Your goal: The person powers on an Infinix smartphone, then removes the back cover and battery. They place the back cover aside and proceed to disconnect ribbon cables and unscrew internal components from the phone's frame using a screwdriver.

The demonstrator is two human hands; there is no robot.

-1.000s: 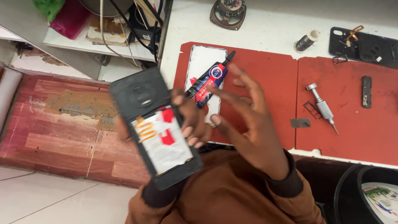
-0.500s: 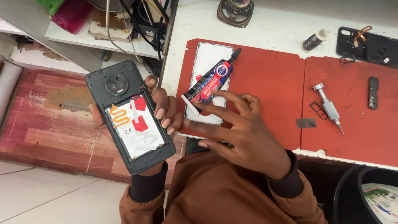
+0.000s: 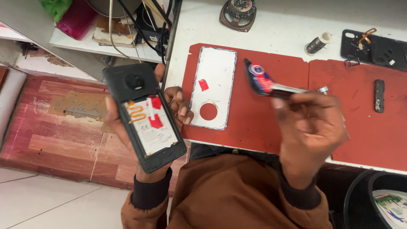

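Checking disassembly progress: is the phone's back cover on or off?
Off: the phone shows its battery, and the white back cover lies on the red mat.

Phone (image 3: 144,116): in the left hand (image 3: 127,127), left of the desk (image 3: 280,25).
Back cover (image 3: 214,87): on the mat (image 3: 250,114), between both hands.
Glue tube (image 3: 265,82): in the right hand (image 3: 311,123), above the mat.

white worktable (image 3: 280,32) | red mats (image 3: 254,123) | worn red floorboards (image 3: 55,127) | pale tiles (image 3: 51,199)
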